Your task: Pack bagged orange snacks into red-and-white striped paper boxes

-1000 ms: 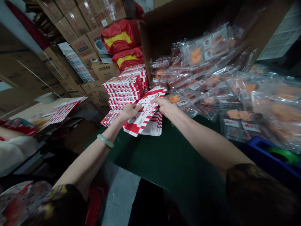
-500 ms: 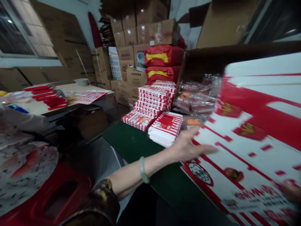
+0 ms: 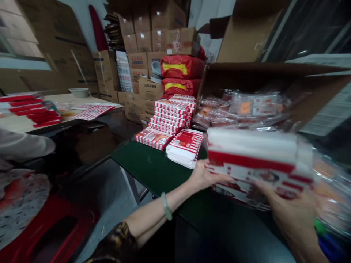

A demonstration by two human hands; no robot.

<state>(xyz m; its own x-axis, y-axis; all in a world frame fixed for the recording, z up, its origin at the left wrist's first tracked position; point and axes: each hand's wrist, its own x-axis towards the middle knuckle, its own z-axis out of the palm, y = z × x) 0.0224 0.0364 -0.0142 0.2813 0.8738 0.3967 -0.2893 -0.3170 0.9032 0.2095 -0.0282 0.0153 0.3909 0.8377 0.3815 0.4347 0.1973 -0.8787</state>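
A red-and-white printed carton (image 3: 246, 157), partly folded and smeared by motion, is held above the green table (image 3: 142, 160). My left hand (image 3: 204, 177), a pale green bangle on its wrist, pinches the carton's left edge with the thumb on the near side. Against the carton's near right side is my right hand (image 3: 290, 204), thumb on the printed face and other fingers hidden. Left of the carton lies a stack of flat cartons (image 3: 185, 146). Beside that stack, closed printed boxes (image 3: 170, 118) rise in steps.
Behind the carton, a large open cardboard box (image 3: 252, 71) holds clear plastic packets (image 3: 219, 113). More packets (image 3: 331, 193) lie at right. Left are another table (image 3: 101, 100) with red packages, a person's sleeve (image 3: 24, 146) and a red stool (image 3: 55, 223). Cardboard boxes (image 3: 150, 89) are piled behind.
The carton has gone from a broad, spread sheet at right to a folded, lower shape. My right hand has come further into view onto its near side. The view has turned right.
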